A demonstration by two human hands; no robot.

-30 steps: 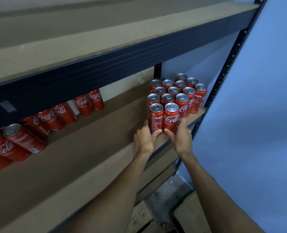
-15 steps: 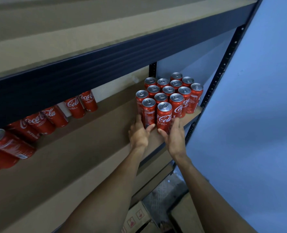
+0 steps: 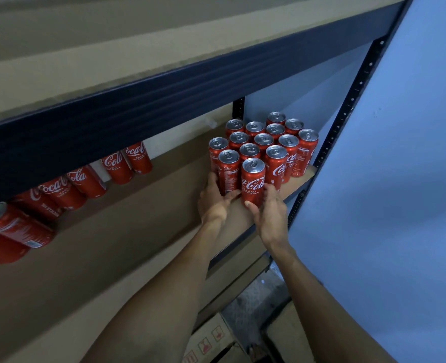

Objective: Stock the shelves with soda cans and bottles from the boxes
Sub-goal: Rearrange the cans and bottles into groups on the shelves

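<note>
Several red Coca-Cola cans [image 3: 264,139] stand upright in a tight cluster at the right end of the brown shelf board [image 3: 127,231]. Two more cans stand at the front of that cluster. My left hand [image 3: 213,201] grips the left front can [image 3: 229,172], thumb across its base and fingers round its left side. My right hand [image 3: 272,213] grips the right front can [image 3: 253,180] low down, thumb in front and fingers on its right side. Both cans stand on the board, touching their neighbours.
A row of red cans [image 3: 83,179] runs along the back of the same shelf to the left. The dark beam of the upper shelf [image 3: 164,87] hangs overhead. A perforated upright post [image 3: 347,106] and a blue wall bound the right side. Cardboard boxes [image 3: 211,339] sit on the floor below.
Both hands keep hold of the two front cans, which have slid slightly back against the cluster. The view has shifted a little.
</note>
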